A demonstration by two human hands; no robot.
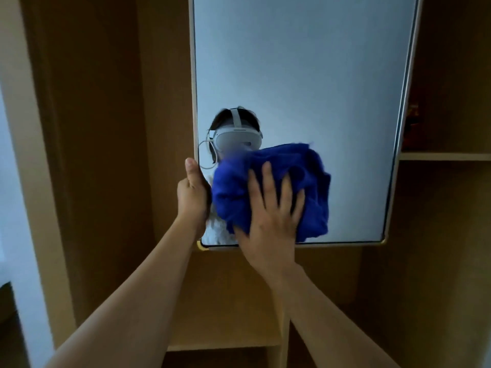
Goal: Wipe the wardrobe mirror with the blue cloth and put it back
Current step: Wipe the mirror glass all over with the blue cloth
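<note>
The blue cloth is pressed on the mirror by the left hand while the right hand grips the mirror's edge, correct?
Hands are swapped. In the head view the right hand presses the blue cloth on the mirror, while the left hand grips its edge.

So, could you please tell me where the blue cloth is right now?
In the head view, the blue cloth is bunched against the lower part of the mirror, pressed there by the right hand, right of the left hand.
</note>
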